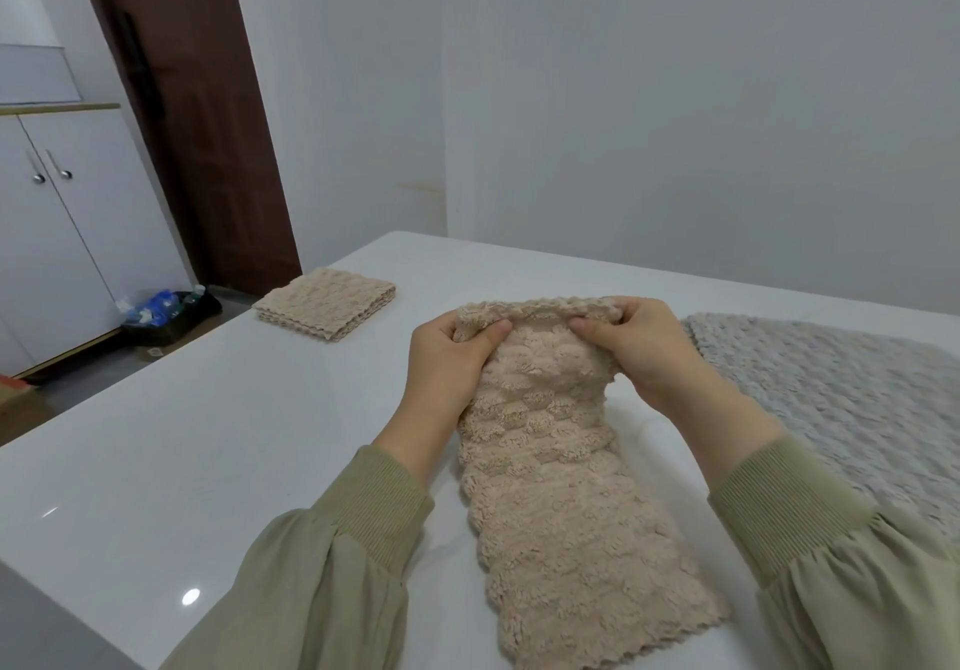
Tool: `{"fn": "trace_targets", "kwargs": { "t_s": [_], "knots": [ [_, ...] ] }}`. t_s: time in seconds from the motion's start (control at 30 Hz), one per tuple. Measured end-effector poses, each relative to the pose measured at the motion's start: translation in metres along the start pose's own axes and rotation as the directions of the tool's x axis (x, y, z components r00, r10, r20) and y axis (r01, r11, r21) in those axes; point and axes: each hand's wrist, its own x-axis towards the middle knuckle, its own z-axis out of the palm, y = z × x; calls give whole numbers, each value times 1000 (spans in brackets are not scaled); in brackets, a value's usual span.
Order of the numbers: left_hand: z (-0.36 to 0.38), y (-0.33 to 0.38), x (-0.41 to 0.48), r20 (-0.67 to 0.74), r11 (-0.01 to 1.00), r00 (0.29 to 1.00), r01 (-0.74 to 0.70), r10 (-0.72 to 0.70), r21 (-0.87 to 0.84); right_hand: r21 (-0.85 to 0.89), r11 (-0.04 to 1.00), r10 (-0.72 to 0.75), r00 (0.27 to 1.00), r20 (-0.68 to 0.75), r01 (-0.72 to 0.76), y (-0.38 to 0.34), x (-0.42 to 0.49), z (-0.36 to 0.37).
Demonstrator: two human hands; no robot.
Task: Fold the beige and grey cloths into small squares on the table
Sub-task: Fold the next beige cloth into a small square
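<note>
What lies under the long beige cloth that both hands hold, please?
The white table shows around the beige cloth, whose near end rests on it. The left hand and right hand pinch its raised far end; anything beneath is hidden.

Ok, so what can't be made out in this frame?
- Head view: fingertips of the left hand and right hand, tucked behind the raised edge of the beige cloth.
- Head view: grey cloth, cut off by the frame's right edge, so its full shape is unknown.
- Head view: folded beige pile, too small to count its layers.
- Head view: bin on the floor, contents too small and blurred.
</note>
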Motion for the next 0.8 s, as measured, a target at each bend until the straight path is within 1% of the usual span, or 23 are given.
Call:
{"fn": "trace_targets", "kwargs": {
  "t_s": [0.1,0.17,0.2,0.27,0.3,0.4,0.47,0.5,0.57,0.63,0.7,0.77,0.8],
  "knots": [
    [-5,5,3,34,993,999,-44,41,109,-181,974,-159,982,-100,140,-1,0,0],
    [-10,5,6,69,978,993,-105,94,178,-297,932,-250,963,-104,209,-3,0,0],
    [-13,4,8,74,955,987,-160,146,250,-348,909,-275,957,-88,229,-3,0,-1],
    [-16,0,10,49,876,969,-240,242,419,-422,881,-259,965,-48,216,-4,0,-4],
    [-17,0,9,28,851,963,-249,267,462,-457,868,-240,970,-41,196,-4,1,-6],
    [-15,3,7,17,865,966,-239,259,441,-549,827,-201,976,-86,122,-5,2,-9],
    [-12,5,5,24,902,975,-212,220,377,-538,837,-177,979,-101,96,-5,3,-9],
    [-11,6,3,24,934,983,-182,184,309,-516,851,-171,980,-99,97,-6,2,-9],
    [-9,7,2,14,974,989,-150,150,170,-396,912,-160,983,-91,112,-9,-2,-6],
    [-6,6,4,13,982,985,-175,174,65,-235,962,-168,980,-103,140,-11,-5,-1],
    [-5,1,8,20,981,981,-194,194,10,-126,974,-204,974,-102,191,-8,-4,4],
    [-6,-4,10,36,990,990,-139,140,-14,-73,975,-217,971,-100,210,4,-1,11],
    [-6,-6,9,51,995,995,-77,80,-63,-67,978,-202,973,-112,195,12,-2,14]
  ]
}}
